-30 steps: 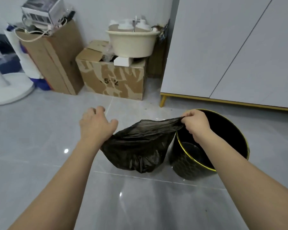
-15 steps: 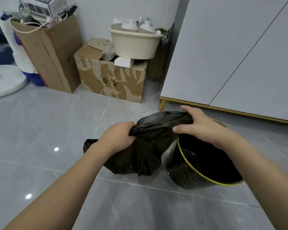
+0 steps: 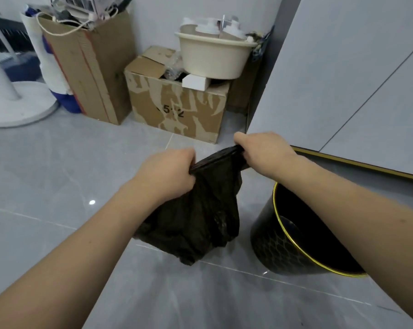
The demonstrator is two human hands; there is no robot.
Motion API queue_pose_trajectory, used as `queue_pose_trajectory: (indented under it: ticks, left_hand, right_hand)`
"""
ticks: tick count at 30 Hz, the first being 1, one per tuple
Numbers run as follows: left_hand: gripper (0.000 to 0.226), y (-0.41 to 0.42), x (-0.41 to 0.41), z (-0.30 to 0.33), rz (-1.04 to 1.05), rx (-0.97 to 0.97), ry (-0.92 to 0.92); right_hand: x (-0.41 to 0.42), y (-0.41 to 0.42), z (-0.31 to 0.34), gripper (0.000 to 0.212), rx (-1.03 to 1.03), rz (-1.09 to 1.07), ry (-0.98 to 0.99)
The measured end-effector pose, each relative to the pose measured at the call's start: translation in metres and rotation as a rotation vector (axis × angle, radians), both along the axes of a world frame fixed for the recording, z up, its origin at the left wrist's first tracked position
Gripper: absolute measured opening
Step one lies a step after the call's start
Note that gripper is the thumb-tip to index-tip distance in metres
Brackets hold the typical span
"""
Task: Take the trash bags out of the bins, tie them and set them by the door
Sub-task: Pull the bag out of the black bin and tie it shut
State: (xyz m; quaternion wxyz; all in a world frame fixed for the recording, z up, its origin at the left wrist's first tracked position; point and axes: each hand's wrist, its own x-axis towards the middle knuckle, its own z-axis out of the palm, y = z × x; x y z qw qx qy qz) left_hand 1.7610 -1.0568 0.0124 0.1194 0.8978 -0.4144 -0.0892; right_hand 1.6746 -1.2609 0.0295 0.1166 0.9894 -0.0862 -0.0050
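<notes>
Over the grey floor, left of the black bin [image 3: 293, 245] | we hold the black trash bag [image 3: 200, 217] out of it | left hand [image 3: 167, 172] and right hand [image 3: 265, 153] each clench its gathered mouth | cardboard boxes [image 3: 177, 108] far behind.

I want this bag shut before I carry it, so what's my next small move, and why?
Probably cross the two gathered ends and start a knot. The left hand and right hand each grip the black trash bag at its top, stretched between them, and it hangs outside the bin, untied.
</notes>
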Motion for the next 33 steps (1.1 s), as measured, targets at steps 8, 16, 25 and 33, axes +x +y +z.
queue_pose_trajectory:
  ticks: [8, 16, 25, 33]
  left_hand:
    - [0.018, 0.020, 0.016, -0.015, 0.210, 0.327, 0.158]
    - [0.016, 0.045, 0.020, -0.043, 0.262, 0.243, 0.015]
    - [0.039, 0.087, -0.013, -0.148, 0.315, 0.895, 0.294]
    - [0.035, 0.115, -0.008, -0.157, 0.534, 0.700, 0.273]
  right_hand:
    - [-0.001, 0.004, -0.012, 0.013, 0.294, -0.341, -0.020]
    - [-0.024, 0.035, -0.033, 0.064, 0.016, -0.006, 0.255]
    - [-0.069, 0.065, -0.105, 0.037, -0.053, -0.262, 0.748]
    - [-0.074, 0.054, -0.111, 0.034, 0.654, -0.699, 0.895]
